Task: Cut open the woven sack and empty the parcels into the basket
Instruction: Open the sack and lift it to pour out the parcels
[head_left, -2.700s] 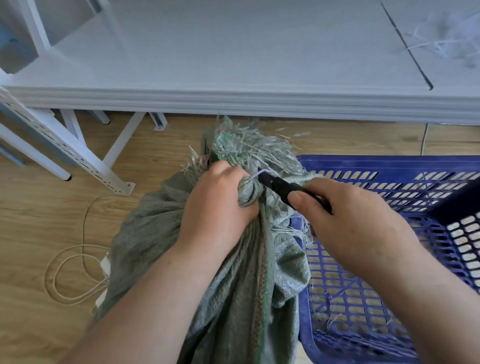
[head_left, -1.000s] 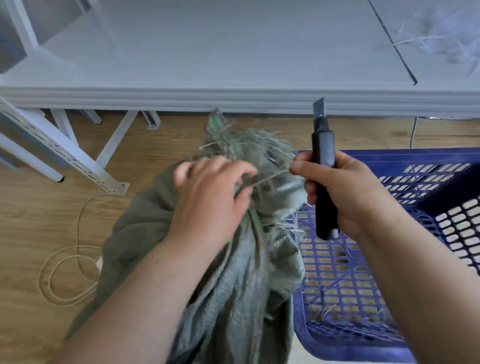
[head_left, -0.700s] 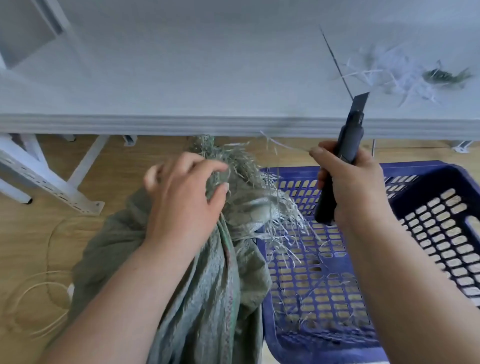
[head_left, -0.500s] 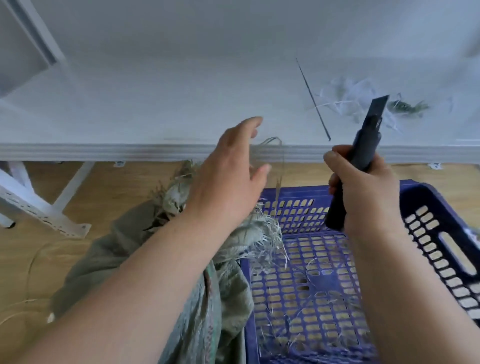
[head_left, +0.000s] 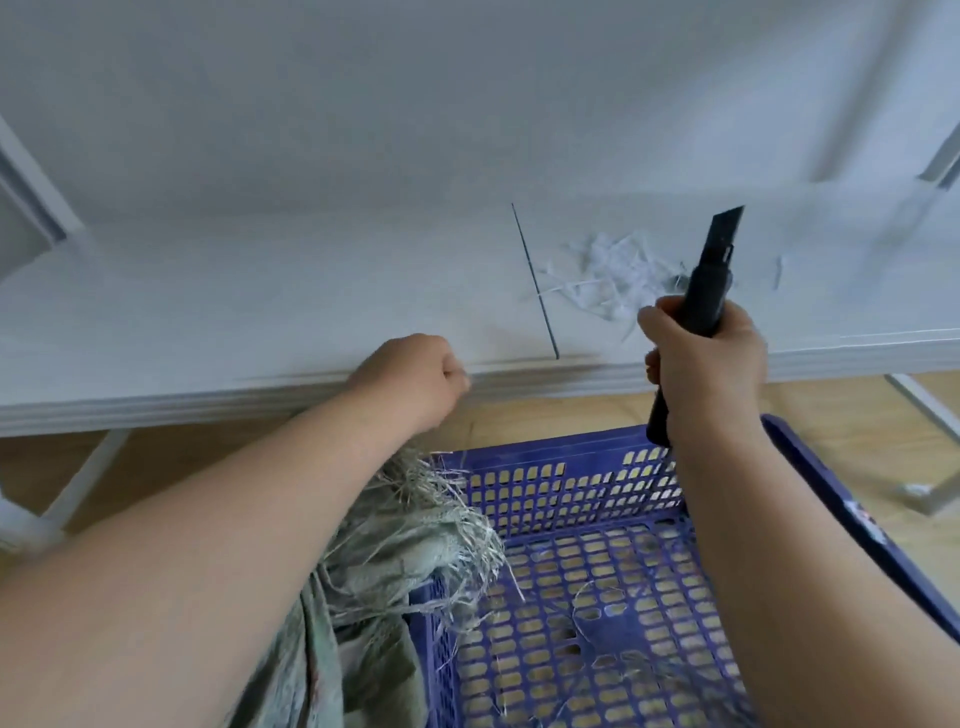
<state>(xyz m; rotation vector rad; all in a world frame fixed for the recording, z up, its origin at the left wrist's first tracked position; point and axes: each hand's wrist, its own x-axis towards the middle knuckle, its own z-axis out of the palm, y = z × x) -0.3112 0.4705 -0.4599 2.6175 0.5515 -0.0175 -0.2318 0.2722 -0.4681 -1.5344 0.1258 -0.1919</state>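
The grey-green woven sack (head_left: 400, 545) lies low on the left, its frayed mouth draped over the near left corner of the blue plastic basket (head_left: 545, 460). No parcels show. My left hand (head_left: 415, 374) is off the sack, curled into a fist at the front edge of the white table (head_left: 249, 296); the fist hides whatever it holds. My right hand (head_left: 711, 369) grips a black utility knife (head_left: 709, 280) upright above the basket's far rim, blade out and pointing up.
A heap of white cut strands (head_left: 608, 275) lies on the table just left of the knife, beside a dark seam line (head_left: 535, 280). White table legs (head_left: 83, 483) stand on the wooden floor at left, and more at right (head_left: 930, 415).
The knife came away from the sack's tied neck and rose upright. My left hand let go of the sack, lifted with a thin strand trailing from it, and now sits fisted at the table edge.
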